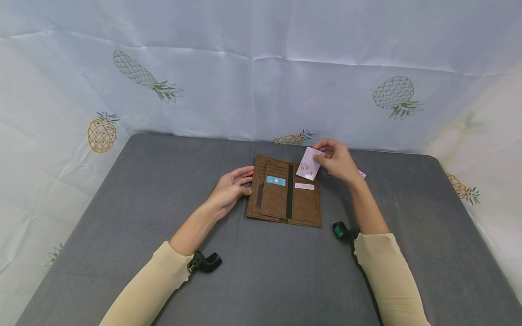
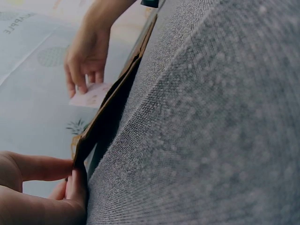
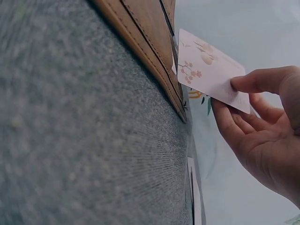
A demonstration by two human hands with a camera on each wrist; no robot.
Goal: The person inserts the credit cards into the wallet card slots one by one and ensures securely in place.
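A brown wallet lies unfolded on the table, with a black strap running down its middle. One blue card shows in a left slot, and a pink card in a right slot. My left hand pinches the wallet's left edge between thumb and fingers, lifting it slightly off the cloth in the left wrist view. In my right hand is a pink card with a flower print, pinched between thumb and fingers over the wallet's upper right part.
Another pink card lies on the grey table, partly hidden behind my right wrist. A pale curtain with pineapple prints hangs along the table's back edge and sides. Black wrist cameras sit on both forearms.
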